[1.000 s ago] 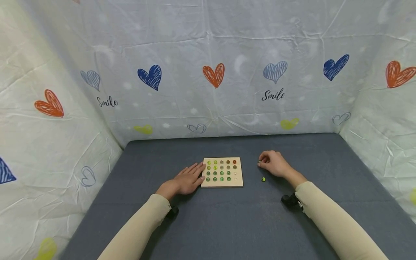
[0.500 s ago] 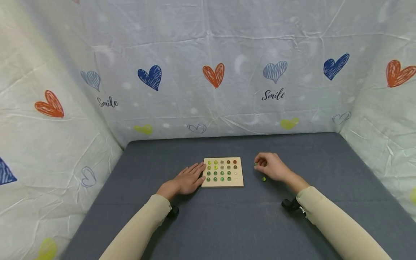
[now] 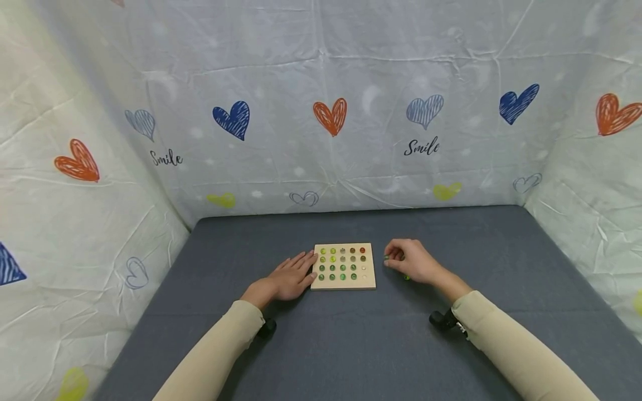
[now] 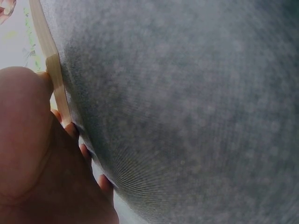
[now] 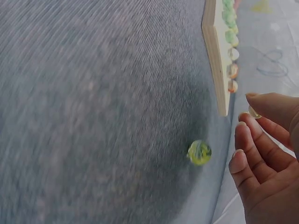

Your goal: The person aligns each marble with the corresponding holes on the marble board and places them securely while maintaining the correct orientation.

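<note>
A light wooden board (image 3: 343, 285) lies on the dark grey table, with rows of glass marbles in its hollows, green, yellow, clear and reddish. Two hollows near its right front corner hold no marble. My left hand (image 3: 290, 278) rests flat with spread fingers at the board's left edge, thumb and fingertips touching it. To the right of the board, my right hand (image 3: 413, 262) pinches a small pale glass marble (image 5: 253, 112) between thumb and fingertip, above the table. A loose yellow-green marble (image 5: 200, 152) lies on the cloth, mostly covered by this hand in the head view.
The table (image 3: 331, 345) has a dark grey cloth surface. A pale curtain (image 3: 281, 156) printed with hearts and "Smile" rises behind its back edge and along both sides. Black wrist devices (image 3: 441, 320) sit under both sleeves.
My right hand has moved left toward the board with the pinched marble, passing in front of the loose marble. The left hand and the board have stayed nearly still.
</note>
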A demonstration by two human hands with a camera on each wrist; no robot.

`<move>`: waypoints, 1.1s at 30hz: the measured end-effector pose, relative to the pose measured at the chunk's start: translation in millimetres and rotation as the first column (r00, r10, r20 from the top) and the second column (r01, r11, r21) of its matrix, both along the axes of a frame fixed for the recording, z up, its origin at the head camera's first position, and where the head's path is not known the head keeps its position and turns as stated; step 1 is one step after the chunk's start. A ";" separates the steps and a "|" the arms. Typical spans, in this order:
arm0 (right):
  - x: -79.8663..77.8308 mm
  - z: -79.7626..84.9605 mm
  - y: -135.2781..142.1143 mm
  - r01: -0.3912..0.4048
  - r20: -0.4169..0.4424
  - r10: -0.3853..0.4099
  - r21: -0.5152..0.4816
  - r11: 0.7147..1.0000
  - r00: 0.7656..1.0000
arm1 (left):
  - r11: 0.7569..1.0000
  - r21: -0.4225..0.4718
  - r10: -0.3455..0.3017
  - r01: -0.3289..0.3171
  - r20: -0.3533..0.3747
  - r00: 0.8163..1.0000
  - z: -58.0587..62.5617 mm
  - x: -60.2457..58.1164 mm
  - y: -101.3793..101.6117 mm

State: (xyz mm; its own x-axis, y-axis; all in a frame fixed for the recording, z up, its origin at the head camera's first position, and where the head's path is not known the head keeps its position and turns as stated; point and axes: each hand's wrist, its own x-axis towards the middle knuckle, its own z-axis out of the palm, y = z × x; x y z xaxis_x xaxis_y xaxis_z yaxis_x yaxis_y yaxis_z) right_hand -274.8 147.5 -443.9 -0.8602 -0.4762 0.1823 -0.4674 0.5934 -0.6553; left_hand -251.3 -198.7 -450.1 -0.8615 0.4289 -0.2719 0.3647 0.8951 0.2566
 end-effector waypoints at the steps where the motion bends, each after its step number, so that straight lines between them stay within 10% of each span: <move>1: -0.3 -0.6 -1.8 -0.003 -0.002 0.003 -0.002 1.000 1.000 | 1.000 -0.001 0.002 -0.002 0.002 1.000 -1.6 -0.7 -0.4; 33: -1.7 -14.6 -48.8 -0.093 -0.010 0.093 0.011 0.996 0.996 | 1.000 0.015 -0.001 0.001 0.003 1.000 -1.7 0.1 -2.0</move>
State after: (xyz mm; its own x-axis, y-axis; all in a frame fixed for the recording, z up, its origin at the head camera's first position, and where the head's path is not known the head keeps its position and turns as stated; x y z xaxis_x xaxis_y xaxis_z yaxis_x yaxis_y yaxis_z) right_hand -276.5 98.7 -458.5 -0.8102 -0.5560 0.1855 -0.5276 0.5539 -0.6441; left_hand -251.2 -200.7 -451.8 -0.8602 0.4337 -0.2684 0.3646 0.8908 0.2711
